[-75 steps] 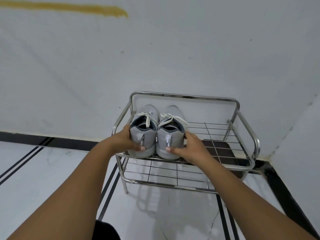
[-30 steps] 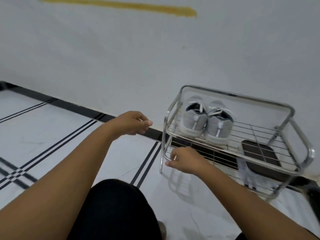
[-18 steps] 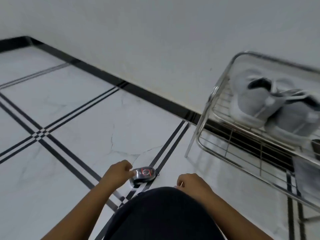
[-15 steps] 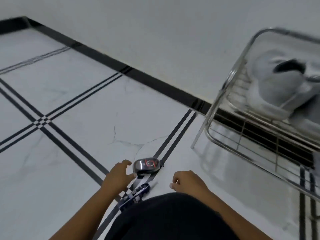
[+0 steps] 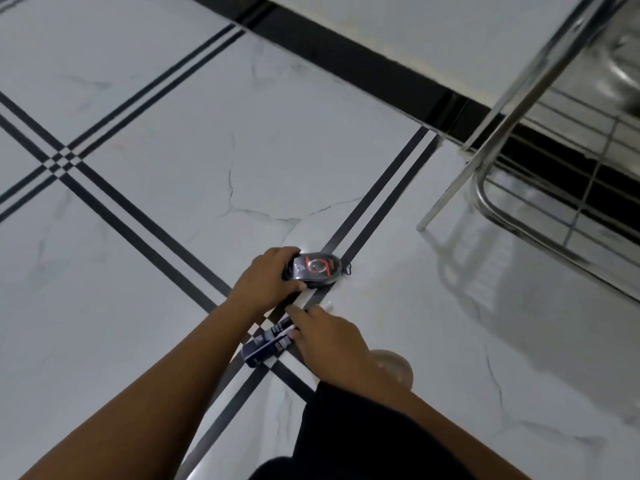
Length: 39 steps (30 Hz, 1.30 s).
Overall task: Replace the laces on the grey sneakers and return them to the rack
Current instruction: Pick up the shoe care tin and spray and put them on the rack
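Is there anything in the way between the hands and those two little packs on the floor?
No, nothing visible is in the way. The left hand already grips the oval pack, and the right hand touches the dark blue pack with its fingertips. Both packs lie on bare floor, left of the metal rack.

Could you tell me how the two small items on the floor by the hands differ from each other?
The oval pack is rounded, with red markings; the dark blue packet is long and flat. The left hand grips the oval pack; the right hand touches the blue packet. Both lie on the tiled floor.
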{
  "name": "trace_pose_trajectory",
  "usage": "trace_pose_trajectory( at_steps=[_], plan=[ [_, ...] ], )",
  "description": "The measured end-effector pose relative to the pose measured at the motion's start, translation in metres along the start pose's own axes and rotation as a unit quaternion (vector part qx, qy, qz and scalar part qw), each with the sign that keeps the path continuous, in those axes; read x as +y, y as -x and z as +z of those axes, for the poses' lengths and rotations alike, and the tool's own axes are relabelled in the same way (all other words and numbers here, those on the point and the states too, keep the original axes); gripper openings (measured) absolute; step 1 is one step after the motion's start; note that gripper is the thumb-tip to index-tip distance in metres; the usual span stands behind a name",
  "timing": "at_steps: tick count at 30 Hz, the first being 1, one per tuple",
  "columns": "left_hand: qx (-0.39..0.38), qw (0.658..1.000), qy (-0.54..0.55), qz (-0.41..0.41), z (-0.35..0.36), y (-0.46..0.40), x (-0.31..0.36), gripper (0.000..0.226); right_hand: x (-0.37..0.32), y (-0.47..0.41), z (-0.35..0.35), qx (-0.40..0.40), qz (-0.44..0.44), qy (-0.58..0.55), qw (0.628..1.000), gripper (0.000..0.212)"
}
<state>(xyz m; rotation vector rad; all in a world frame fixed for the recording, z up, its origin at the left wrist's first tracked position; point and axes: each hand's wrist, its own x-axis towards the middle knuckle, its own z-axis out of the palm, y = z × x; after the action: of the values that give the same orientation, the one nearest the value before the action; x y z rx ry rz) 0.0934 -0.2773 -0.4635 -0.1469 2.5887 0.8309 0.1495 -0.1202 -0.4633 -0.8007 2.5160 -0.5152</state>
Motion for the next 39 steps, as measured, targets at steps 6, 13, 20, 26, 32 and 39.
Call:
trace_pose_trajectory(
  at_steps=[6,13,20,26,32,39],
  plan=[
    [0.018,0.999,0.019,-0.019,0.001,-0.004,-0.004,0.067,0.005,-0.009,0.002,-0.061,0.082,-0.120,0.988,0.034],
    [0.066,0.995,0.036,-0.073,0.008,0.003,-0.014,0.066,0.028,-0.014,-0.017,-0.024,0.210,-0.080,0.974,0.043],
    [0.063,0.995,0.011,-0.077,0.011,-0.002,-0.004,0.069,0.036,-0.023,-0.030,0.088,0.350,-0.159,0.919,0.036],
    [0.068,0.995,-0.013,-0.069,0.019,-0.003,0.004,0.054,0.053,-0.016,-0.025,0.103,0.421,-0.253,0.865,0.043],
    [0.085,0.992,-0.030,-0.085,0.020,0.004,0.013,0.044,0.063,-0.008,-0.040,0.171,0.375,-0.381,0.828,0.026],
    [0.125,0.991,0.040,-0.035,-0.024,0.040,0.054,0.044,0.043,0.026,-0.099,0.281,0.281,-0.394,0.829,0.037]
  ],
)
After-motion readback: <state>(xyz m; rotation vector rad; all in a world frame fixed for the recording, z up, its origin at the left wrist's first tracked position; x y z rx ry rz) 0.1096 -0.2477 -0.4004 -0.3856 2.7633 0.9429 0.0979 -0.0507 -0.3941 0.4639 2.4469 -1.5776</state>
